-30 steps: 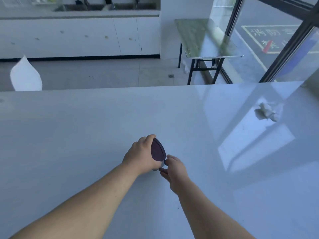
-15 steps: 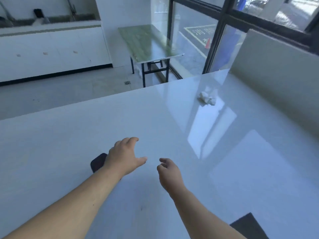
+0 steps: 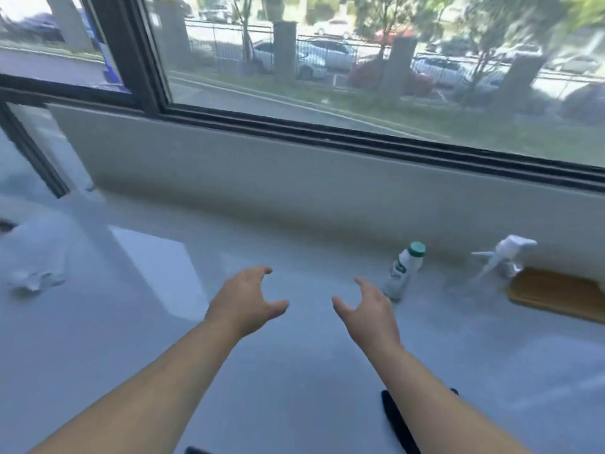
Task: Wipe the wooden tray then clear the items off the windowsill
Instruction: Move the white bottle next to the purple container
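A wooden tray (image 3: pixel 556 294) lies at the right edge of the white counter, below the window. Just left of it a white spray bottle (image 3: pixel 505 255) is partly visible. A small white bottle with a green cap (image 3: pixel 404 270) stands left of that, close to my right hand (image 3: pixel 370 311). Both hands hover over the counter with fingers spread and nothing in them; my left hand (image 3: pixel 248 299) is a short way left of the right one.
A crumpled white tissue (image 3: pixel 32 280) lies at the far left of the counter (image 3: pixel 294 371). A dark object (image 3: pixel 397 421) shows beside my right forearm near the bottom. A low grey wall (image 3: pixel 262 178) and the window frame run along the back.
The small dark oval object I held in both hands was set down and let go. My view swung right from the room to the window, bringing bottles and tray into sight.
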`<state>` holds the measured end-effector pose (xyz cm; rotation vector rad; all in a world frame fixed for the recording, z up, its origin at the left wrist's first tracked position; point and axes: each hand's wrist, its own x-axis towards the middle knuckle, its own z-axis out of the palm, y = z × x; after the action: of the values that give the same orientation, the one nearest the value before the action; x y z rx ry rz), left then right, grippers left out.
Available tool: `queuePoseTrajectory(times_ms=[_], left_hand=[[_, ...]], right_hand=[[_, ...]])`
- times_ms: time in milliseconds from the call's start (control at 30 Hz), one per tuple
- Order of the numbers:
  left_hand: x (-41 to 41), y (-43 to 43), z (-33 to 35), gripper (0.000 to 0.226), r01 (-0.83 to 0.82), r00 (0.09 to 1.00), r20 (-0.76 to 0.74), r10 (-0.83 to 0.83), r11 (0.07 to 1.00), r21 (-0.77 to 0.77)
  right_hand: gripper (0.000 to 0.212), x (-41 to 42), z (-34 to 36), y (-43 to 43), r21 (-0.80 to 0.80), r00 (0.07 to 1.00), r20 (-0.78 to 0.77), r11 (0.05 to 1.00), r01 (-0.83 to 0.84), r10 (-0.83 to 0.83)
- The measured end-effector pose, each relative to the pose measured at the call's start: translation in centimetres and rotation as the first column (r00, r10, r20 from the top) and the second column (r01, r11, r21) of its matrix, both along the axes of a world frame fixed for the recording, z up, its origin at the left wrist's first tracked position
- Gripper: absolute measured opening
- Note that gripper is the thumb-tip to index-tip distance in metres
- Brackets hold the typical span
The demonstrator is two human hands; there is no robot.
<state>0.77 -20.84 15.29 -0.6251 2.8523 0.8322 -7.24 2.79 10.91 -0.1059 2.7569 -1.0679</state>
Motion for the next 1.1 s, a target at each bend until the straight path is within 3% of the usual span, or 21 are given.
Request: queuePoseTrajectory(times_ms=[167,233,433,533,667,900,1100], left_hand=[[-13.5,11.4,-2.3,0.090,0.149,0.988,0.031,-0.150,0.989,0.022],[-17.5,15.1,-3.8,0.094,0.171,0.983,0.054,-0.174,0.983,0.063],[-23.7,19.8,-9.4,0.104,0.123,0.989,0.055,-0.138,0.968,0.220],[-24.7,20.3,-11.3,0.087,0.115,0.992,0.017,-0.125,0.952,0.283],[-25.0,20.6,-11.8,0.048,0.099,0.995,-0.043,-0.090,0.944,0.316],[-20.8,14.3,-9.5,0.046,0.015,0.990,-0.134,0.033,0.938,0.345],[-6.9,-1.3,-5.9,0.042,-0.231,0.934,-0.184,0.306,0.911,0.342]], right_hand=[[0.050,-6.9,-2.9,10.8,-0.070,0.976,0.109,0.978,0.199,-0.190],[0.053,-8.9,-4.6,13.3,-0.098,0.954,0.186,0.962,0.255,-0.234],[0.052,-13.8,-9.5,13.6,-0.291,0.849,0.468,0.865,0.409,-0.244],[0.051,-15.3,-10.8,12.5,-0.337,0.786,0.570,0.805,0.489,-0.239],[0.046,-16.0,-10.8,11.4,-0.386,0.765,0.610,0.766,0.514,-0.206],[0.029,-13.7,-8.4,4.5,-0.461,0.805,0.586,0.779,0.426,-0.093],[0.032,-4.3,-5.2,-12.0,-0.522,0.820,0.542,0.838,0.159,0.183]])
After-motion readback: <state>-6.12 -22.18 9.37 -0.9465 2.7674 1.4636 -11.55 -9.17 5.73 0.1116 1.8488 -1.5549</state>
